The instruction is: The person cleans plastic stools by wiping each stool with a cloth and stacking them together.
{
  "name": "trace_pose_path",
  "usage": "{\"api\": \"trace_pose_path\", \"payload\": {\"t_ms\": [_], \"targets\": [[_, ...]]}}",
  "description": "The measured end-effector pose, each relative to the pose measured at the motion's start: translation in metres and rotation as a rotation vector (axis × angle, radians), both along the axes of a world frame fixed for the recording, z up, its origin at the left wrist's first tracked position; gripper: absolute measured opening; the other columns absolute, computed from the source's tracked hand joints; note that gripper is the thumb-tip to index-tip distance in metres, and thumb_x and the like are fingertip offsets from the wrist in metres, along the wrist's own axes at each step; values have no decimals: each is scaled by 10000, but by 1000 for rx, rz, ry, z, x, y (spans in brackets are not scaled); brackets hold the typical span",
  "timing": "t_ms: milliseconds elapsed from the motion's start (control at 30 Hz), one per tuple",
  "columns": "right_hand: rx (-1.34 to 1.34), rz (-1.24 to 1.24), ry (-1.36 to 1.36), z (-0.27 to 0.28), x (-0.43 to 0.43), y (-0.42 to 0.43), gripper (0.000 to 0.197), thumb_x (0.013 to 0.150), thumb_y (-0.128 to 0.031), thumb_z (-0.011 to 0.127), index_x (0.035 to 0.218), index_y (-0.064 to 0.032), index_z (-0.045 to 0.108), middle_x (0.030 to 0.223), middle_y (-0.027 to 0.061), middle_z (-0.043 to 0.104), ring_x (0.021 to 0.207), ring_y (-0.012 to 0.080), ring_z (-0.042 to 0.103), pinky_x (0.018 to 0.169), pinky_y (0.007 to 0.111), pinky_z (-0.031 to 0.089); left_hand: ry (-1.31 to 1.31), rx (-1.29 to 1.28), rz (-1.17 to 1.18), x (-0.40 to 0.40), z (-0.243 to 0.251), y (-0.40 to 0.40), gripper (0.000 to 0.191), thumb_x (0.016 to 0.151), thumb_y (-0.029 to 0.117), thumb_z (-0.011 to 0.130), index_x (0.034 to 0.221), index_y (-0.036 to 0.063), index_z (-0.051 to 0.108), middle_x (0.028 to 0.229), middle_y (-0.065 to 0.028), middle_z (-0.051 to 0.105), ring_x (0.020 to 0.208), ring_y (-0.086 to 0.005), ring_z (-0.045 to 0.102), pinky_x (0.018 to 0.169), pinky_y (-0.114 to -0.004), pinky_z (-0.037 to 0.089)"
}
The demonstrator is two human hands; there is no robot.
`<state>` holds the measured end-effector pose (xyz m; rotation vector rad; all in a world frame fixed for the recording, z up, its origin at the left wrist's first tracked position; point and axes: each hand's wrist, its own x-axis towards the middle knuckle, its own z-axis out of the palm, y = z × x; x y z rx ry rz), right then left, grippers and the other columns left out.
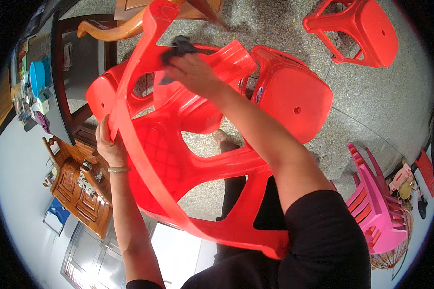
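Note:
A large red plastic chair (159,155) lies tipped in front of me, its legs pointing away and its curved rim facing me. My left hand (109,142), with a pale bangle at the wrist, is closed around that rim on the left side. In my right hand (189,72) is a dark cloth (179,50), pressed against the chair near the base of its upper leg. The fingertips of the right hand are partly hidden by the cloth.
Red plastic stools (292,101) stand beyond the chair, with another stool (377,32) at the upper right. A pink plastic chair (379,216) is at the right. On the left are a carved wooden bench (81,188) and a dark table (59,108) bearing a blue basin (37,78).

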<state>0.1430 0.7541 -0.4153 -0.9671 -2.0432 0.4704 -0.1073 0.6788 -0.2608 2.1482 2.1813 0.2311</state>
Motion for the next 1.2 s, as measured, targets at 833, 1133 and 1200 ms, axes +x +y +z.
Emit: {"api": "trace_pose_path", "payload": {"t_ms": [833, 1133, 1200], "targets": [[-596, 416, 37, -79, -92, -156, 168, 810, -145, 461, 857, -28, 572, 928, 136, 543, 827, 284, 572, 663, 361, 487, -10, 50, 13, 45, 7, -16, 324, 725, 74, 592, 1047, 47, 564, 948, -97, 584, 900, -285, 549, 802, -345, 437], [-502, 670, 157, -49, -39, -329, 193, 787, -146, 527, 963, -89, 582, 922, 65, 609, 980, 252, 551, 841, 419, 433, -12, 58, 3, 49, 2, -10, 338, 715, 71, 610, 1049, 36, 575, 937, -89, 594, 888, -263, 564, 794, -328, 449], [-830, 1017, -105, -12, 19, -279, 232, 787, -119, 532, 1018, -107, 544, 992, 73, 582, 963, 273, 546, 813, 425, 439, -31, 42, 59, 36, 8, -28, 339, 710, 68, 614, 1046, 38, 576, 932, -88, 594, 883, -262, 564, 793, -328, 450]]}}
